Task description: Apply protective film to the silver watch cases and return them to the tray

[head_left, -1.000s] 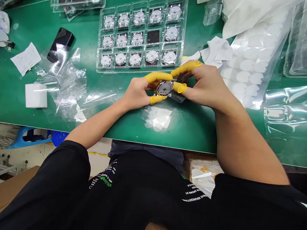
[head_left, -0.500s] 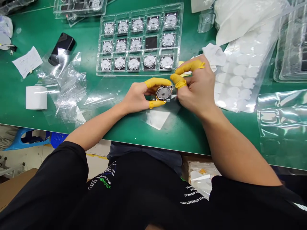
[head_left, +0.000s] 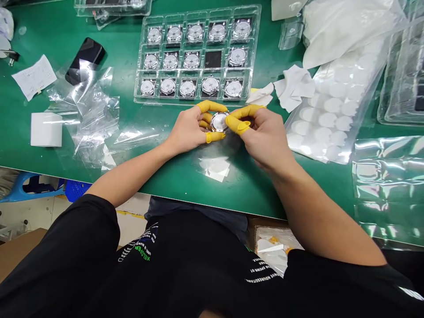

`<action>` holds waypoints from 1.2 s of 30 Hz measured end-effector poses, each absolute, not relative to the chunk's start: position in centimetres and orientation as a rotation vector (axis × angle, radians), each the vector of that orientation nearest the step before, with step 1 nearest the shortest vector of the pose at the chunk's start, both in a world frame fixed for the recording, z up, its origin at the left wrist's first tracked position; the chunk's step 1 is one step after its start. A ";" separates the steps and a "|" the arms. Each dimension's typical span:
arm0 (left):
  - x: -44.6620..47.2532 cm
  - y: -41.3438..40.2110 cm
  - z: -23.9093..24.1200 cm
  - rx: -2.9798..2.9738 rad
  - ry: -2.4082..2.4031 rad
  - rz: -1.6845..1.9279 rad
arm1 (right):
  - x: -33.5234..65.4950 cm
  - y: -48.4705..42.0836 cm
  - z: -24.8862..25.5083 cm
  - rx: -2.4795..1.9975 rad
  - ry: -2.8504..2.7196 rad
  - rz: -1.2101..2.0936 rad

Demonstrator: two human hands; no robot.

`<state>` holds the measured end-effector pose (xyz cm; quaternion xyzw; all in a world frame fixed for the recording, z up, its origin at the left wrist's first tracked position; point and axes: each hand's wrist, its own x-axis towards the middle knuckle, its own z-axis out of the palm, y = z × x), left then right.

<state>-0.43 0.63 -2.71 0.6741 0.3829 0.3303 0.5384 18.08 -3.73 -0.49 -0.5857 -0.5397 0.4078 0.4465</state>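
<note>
A round silver watch case (head_left: 219, 121) is pinched between both my hands above the green table (head_left: 185, 176). My left hand (head_left: 192, 128) grips its left side with yellow finger cots on thumb and fingers. My right hand (head_left: 261, 132) presses on its right edge with cot-covered thumb and forefinger. Just beyond them lies a clear plastic tray (head_left: 198, 55) holding several more watch cases, with one compartment showing only its black bottom. A small clear bag with white round pads (head_left: 217, 168) lies below my hands.
Crumpled clear bags (head_left: 89, 110), a black phone (head_left: 85, 59), a white block (head_left: 46, 129) and a paper slip (head_left: 33, 76) lie at the left. A large bag of white discs (head_left: 331, 106), white paper scraps (head_left: 293, 86) and more clear bags (head_left: 387, 176) fill the right.
My right thumb and forefinger have closed in over the watch case's right side. The case's face now shows plain instead of the dark pattern. The view has shifted slightly.
</note>
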 end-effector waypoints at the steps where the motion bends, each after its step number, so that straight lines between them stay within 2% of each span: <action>1: -0.4 0.6 -2.6 1.596 0.910 0.786 | 17.9 -3.8 -0.6 -1.463 -1.326 1.013; 36: -0.3 0.2 -2.1 1.538 0.912 0.762 | 17.9 -4.0 -0.6 -1.513 -1.406 0.929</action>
